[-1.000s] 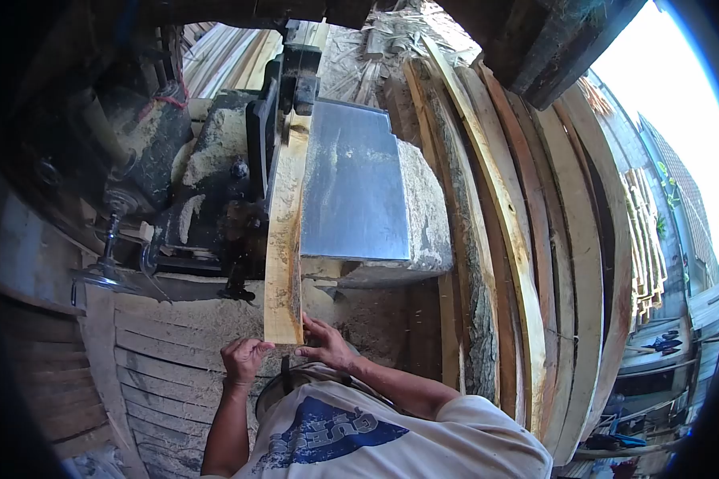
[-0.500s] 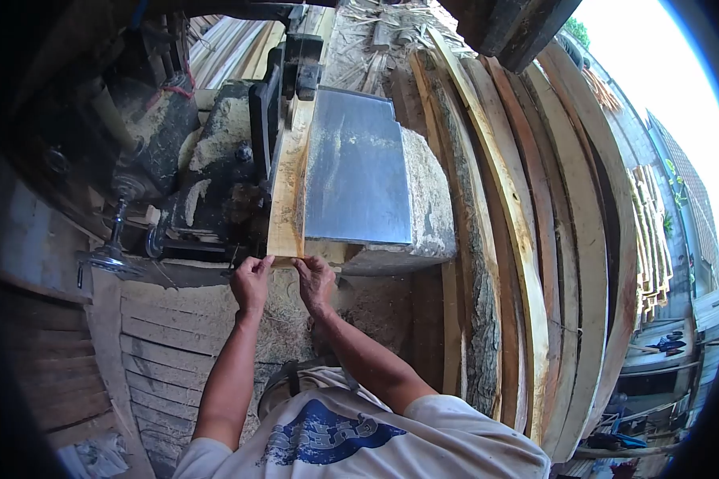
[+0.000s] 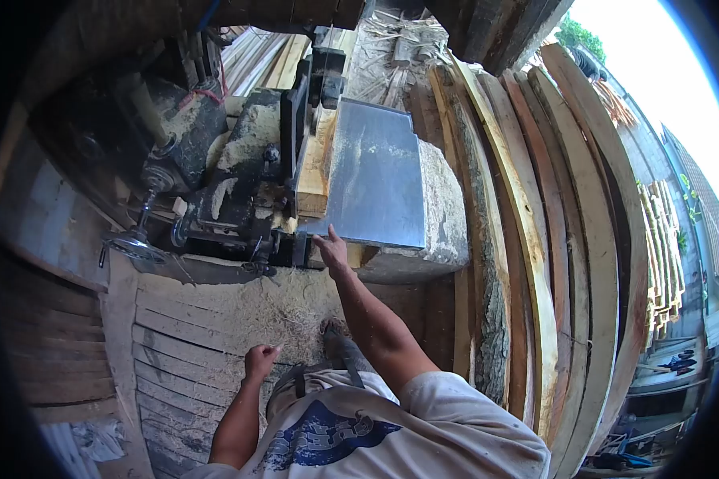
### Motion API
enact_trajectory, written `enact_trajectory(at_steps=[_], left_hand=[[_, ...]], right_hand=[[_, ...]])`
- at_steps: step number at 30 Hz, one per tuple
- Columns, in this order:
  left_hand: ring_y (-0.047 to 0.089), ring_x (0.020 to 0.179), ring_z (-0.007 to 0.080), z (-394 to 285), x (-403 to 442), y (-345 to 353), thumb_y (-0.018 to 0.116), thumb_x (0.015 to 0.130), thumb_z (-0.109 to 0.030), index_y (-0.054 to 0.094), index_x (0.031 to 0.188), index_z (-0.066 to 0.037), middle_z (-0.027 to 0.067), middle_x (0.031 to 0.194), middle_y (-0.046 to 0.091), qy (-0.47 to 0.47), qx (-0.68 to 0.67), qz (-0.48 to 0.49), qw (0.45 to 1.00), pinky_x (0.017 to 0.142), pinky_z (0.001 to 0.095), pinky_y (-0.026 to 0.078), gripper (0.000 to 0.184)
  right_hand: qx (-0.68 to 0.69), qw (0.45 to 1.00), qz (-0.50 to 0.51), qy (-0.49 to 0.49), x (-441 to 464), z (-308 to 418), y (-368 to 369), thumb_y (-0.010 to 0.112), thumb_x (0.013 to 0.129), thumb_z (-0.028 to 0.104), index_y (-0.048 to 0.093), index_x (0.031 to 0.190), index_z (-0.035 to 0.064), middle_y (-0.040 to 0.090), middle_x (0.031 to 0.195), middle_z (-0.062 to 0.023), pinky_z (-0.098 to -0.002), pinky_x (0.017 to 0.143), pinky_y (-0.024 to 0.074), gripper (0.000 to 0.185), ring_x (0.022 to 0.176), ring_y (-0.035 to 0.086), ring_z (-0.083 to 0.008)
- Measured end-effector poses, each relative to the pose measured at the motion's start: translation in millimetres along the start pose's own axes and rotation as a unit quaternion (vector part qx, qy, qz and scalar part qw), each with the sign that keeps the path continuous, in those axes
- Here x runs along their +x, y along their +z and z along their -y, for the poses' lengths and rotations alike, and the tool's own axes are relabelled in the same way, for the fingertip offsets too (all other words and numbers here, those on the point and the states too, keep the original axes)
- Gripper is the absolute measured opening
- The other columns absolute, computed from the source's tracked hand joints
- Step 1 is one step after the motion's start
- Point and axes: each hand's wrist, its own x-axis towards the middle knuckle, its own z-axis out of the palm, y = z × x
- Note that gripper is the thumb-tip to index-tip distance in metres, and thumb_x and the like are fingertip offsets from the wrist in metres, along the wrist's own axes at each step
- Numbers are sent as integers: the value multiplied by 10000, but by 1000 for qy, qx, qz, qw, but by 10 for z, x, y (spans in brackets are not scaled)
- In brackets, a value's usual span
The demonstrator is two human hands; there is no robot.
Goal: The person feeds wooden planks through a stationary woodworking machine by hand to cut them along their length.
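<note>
Hands, bare, two: right hand (image 3: pixel 333 251), fingers partly spread and extended, open, at the near edge of the tabletop (image 3: pixel 379 176), close to the near end of the board (image 3: pixel 316 172), contact not clear; left hand (image 3: pixel 260 363), lower and well apart, narrow, fingers curled in, nothing seen in it, above the sawdust (image 3: pixel 284 307). Board, one, pale brown with a squared near end, lying lengthwise along the left side of the tabletop, its far part running beneath a dark block (image 3: pixel 327 76). Tabletop, grey metal, dusted, its right side next to a pale, rough block (image 3: pixel 446 199). Guide plate (image 3: pixel 294 120), black, upright, directly left of the board. Handwheel (image 3: pixel 136 246), metal, at the left of the dark machinery. Cord (image 3: pixel 204 96), red, tied higher up on that machinery. Long planks (image 3: pixel 571 223), several, curved in the view, ranged side by side at the right; nearest the tabletop, one with rough bark (image 3: pixel 491 311) along it. Cut strips (image 3: pixel 260 56), pale, in a pile beyond the machinery. Slatted floor (image 3: pixel 176 335), grey, strewn with sawdust, at lower left. Shirt (image 3: pixel 327 439), light, with a worn blue print, at the bottom. Foot (image 3: pixel 334 326), one, partly visible, amid the sawdust.
</note>
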Motion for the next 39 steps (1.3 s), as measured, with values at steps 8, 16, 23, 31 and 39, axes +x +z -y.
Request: enact_trajectory(at_steps=[8, 16, 23, 31, 39], left_hand=[[657, 591, 169, 1774, -934, -336, 766, 826, -440, 735, 803, -29, 70, 721, 704, -318, -3, 83, 945, 516, 338, 517, 413], [665, 613, 182, 1582, -629, -575, 782, 797, -460, 734, 830, -42, 66, 750, 714, -214, 111, 133, 961, 562, 347, 538, 422], [636, 558, 135, 48, -208, -400, 735, 845, -476, 735, 837, -34, 59, 695, 695, -45, 93, 170, 980, 544, 312, 502, 442], [658, 606, 155, -315, -658, -21, 698, 851, -543, 768, 1000, -70, 52, 680, 691, 56, 193, 259, 945, 614, 320, 524, 501], [654, 590, 128, 903, -1001, -416, 715, 850, -519, 767, 1001, -92, 42, 732, 713, -107, 211, 250, 939, 564, 291, 522, 456]], right_hand=[[-179, 944, 42, 273, -2063, -1866, -1176, 794, 763, 417, 421, 1483, 78, 531, 1424, -187, -336, 1075, 414, 879, 1297, 539, -294], [-164, 896, -166, 378, -4017, -3455, -2305, 830, 756, 341, 523, 1405, 46, 573, 1382, -182, -322, 1078, 419, 776, 1288, 552, -271], [-68, 894, -211, 388, -4917, -4483, -1590, 775, 766, 408, 596, 1336, 65, 652, 1250, -204, -357, 1004, 473, 690, 1191, 624, -293], [-171, 902, -117, 379, -5031, -4381, -994, 671, 825, 359, 697, 1217, 125, 688, 1178, -172, -412, 931, 524, 458, 1097, 667, -325], [-59, 905, -143, 397, -4809, -4173, -1496, 767, 799, 349, 586, 1356, 65, 658, 1254, -194, -344, 925, 515, 651, 1139, 648, -258]])
